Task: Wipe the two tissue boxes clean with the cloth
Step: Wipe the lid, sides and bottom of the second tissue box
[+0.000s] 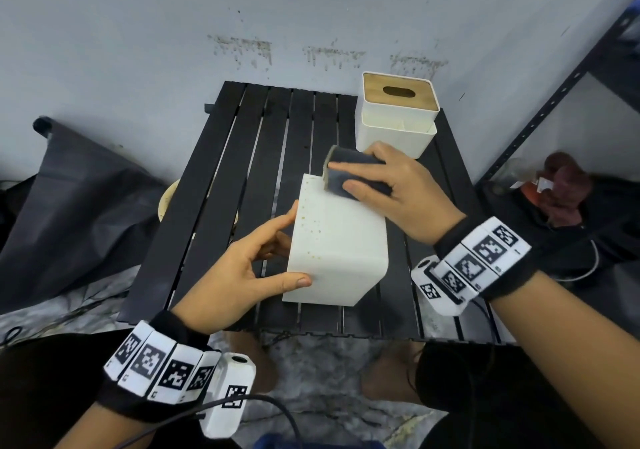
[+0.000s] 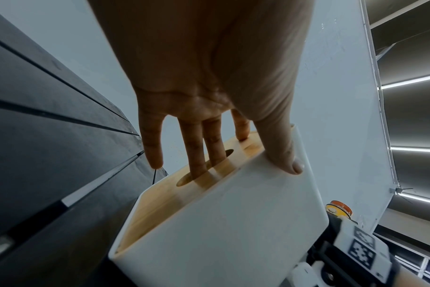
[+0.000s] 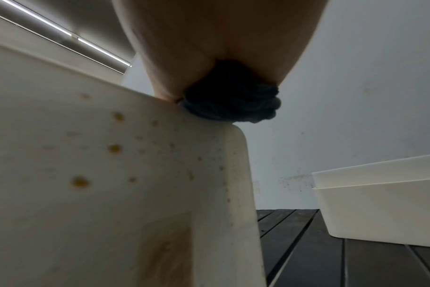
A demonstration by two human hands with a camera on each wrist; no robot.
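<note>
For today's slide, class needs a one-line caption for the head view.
Left hand steadies a spotted tissue box while right hand wipes it with a cloth.

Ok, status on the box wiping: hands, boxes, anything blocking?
Left hand grips the spotted white tissue box, tipped on its side. Right hand presses the dark folded cloth on its far edge. Wooden-lidded white box waits behind. No obstruction.

blk slatted table (image 1: pixel 221 185), metal shelf (image 1: pixel 568 88)
</note>
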